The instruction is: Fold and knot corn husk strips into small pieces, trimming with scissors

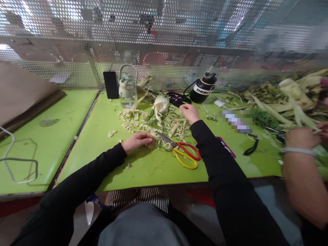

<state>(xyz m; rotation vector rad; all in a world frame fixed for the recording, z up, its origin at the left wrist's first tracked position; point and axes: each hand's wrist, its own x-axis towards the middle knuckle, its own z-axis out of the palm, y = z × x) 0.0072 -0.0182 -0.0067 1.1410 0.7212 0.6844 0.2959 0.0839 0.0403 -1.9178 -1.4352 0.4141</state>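
Note:
My left hand (138, 141) is low over the green table, at the near left edge of a heap of pale shredded husk scraps (176, 124). Its thumb and fingers are pinched together; anything between them is too small to make out. Above the right side of the heap, my right hand (190, 113) is also closed, its fingertips bent down and any content hidden. Between my forearms lie scissors (175, 145) with one red and one yellow handle, blades pointing toward my left hand. Beyond the heap sits a pale rounded husk bundle (161, 104).
A phone (111, 84), a green water bottle (127, 89) and a black bottle (203, 89) stand by the perforated metal screen (153, 75). A patterned black cloth item (176, 99) lies between. At right, another person's hand (302, 138) works beside piled husks (271, 99).

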